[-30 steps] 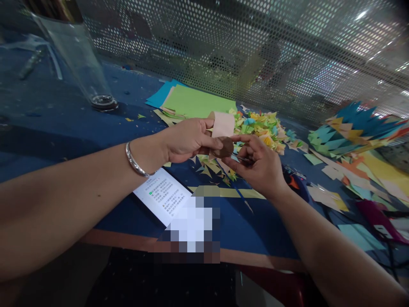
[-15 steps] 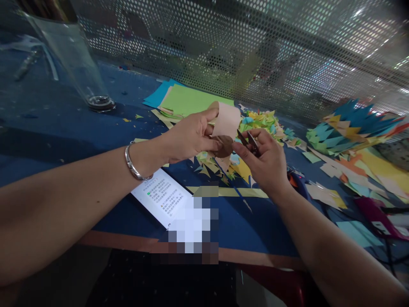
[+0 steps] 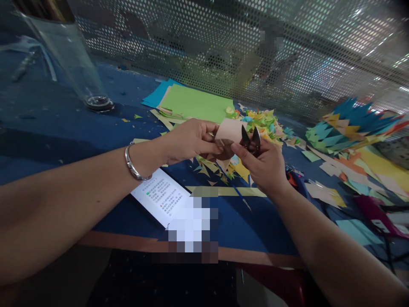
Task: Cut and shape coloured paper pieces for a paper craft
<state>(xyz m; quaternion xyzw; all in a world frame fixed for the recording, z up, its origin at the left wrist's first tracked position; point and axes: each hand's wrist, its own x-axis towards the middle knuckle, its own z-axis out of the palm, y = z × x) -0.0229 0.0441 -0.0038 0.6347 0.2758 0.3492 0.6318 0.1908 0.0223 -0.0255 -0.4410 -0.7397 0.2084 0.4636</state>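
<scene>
My left hand (image 3: 193, 140), with a silver bangle at the wrist, pinches a curled piece of pale pink paper (image 3: 229, 131). The paper's lower part is shaded brown. In my right hand (image 3: 270, 164) is a small pair of scissors (image 3: 251, 140), its dark blades pointing up and spread apart; the handles are hidden by the fingers. My right thumb touches the paper's right edge. Beneath both hands lie cut paper scraps (image 3: 206, 166) and a thin blue stick (image 3: 234, 187).
A lit phone (image 3: 162, 196) rests below my left wrist. Coloured sheets (image 3: 198, 102) and a scrap pile (image 3: 265, 121) lie behind. A clear bottle (image 3: 70, 64) stands left, a spiky paper piece (image 3: 351, 125) right. Perforated metal (image 3: 191, 47) closes the back.
The pink paper has tipped down and flattened. My right hand has turned the scissors more upright and come close against the paper. My left hand has barely moved.
</scene>
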